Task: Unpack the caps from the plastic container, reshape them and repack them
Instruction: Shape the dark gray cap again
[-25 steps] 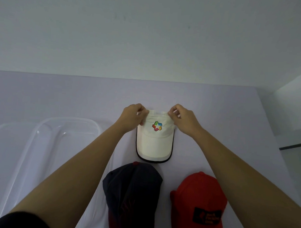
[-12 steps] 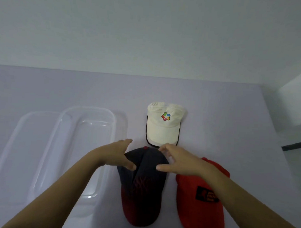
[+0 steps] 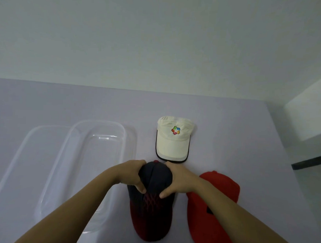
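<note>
Two hands clasp the dark cap on the counter: left hand and right hand curl fingers round its crown, held between them; brim lies nearer than the fingers.

Left hand, right hand, gripping dark cap

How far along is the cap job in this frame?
Done: unpacking. The container holds no caps; all three lie on the table. The white cap lies flat, away from the hands, and looks already reshaped. In hand: the left hand and right hand grip the dark cap at its crown. Left: the red cap, then repacking all three.
</note>
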`<state>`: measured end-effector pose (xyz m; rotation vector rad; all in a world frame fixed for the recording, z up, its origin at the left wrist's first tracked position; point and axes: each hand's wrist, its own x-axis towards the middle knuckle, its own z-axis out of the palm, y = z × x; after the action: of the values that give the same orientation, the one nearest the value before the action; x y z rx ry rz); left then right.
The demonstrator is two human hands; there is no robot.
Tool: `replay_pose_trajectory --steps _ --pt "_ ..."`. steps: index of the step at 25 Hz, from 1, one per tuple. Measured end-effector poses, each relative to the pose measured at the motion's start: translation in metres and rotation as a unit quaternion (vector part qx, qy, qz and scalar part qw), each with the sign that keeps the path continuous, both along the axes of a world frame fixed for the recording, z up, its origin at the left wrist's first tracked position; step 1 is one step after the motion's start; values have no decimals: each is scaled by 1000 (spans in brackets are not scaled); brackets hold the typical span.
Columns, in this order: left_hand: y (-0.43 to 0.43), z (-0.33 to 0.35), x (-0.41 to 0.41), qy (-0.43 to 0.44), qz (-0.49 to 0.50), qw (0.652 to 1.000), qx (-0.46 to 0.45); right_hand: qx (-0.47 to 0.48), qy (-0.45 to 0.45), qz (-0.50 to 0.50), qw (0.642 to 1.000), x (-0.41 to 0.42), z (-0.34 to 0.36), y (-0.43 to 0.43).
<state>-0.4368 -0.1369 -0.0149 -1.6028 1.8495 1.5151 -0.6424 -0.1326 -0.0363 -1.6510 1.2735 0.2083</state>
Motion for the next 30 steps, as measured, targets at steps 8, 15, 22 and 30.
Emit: replay_pose_trajectory --steps 8,15,22,30 --pt "4 -2 -6 54 11 998 16 106 16 40 993 -4 8 -6" --pt "-4 -1 -5 18 3 985 172 41 -48 -27 998 -2 16 12" --pt "13 34 -7 99 -1 987 130 20 -182 -78 980 -18 39 31" --pt "55 108 23 153 80 985 17 -73 -277 -51 957 13 103 44"
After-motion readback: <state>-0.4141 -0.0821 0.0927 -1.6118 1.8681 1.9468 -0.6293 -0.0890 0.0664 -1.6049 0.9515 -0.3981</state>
